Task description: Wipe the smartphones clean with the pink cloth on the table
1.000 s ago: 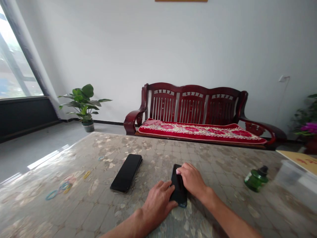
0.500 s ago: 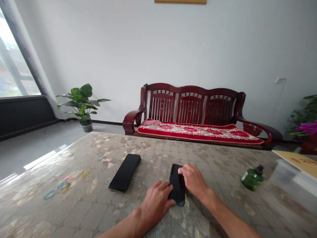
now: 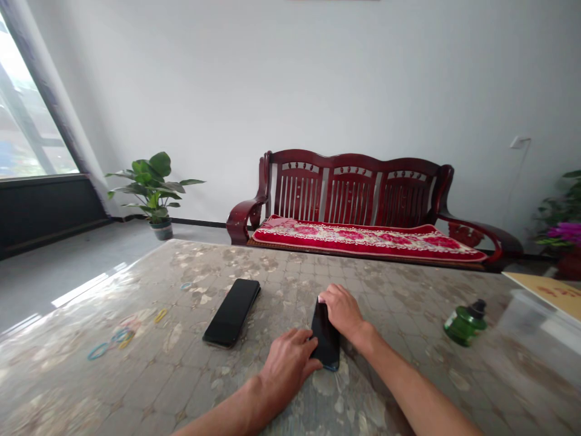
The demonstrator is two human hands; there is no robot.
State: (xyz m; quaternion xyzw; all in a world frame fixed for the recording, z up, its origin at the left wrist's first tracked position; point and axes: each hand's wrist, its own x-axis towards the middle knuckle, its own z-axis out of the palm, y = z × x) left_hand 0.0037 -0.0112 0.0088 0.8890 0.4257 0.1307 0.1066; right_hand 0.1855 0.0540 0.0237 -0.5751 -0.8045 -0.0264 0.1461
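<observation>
Though black, a glossy phone [image 3: 325, 339], one edge in left hand [image 3: 287, 365], right hand [image 3: 344, 312] narrow at far end.

A single camera, worn on the person's head, looks forward and slightly down over the surface [image 3: 190, 387] from its near side; the left hand [image 3: 287, 363] and right hand [image 3: 342, 310] lie near it, low and about central in view; the wide view runs on to the wooden sofa [image 3: 354, 168] and wall [image 3: 290, 79], well beyond, and takes in a window [image 3: 27, 115] at the left edge.
</observation>
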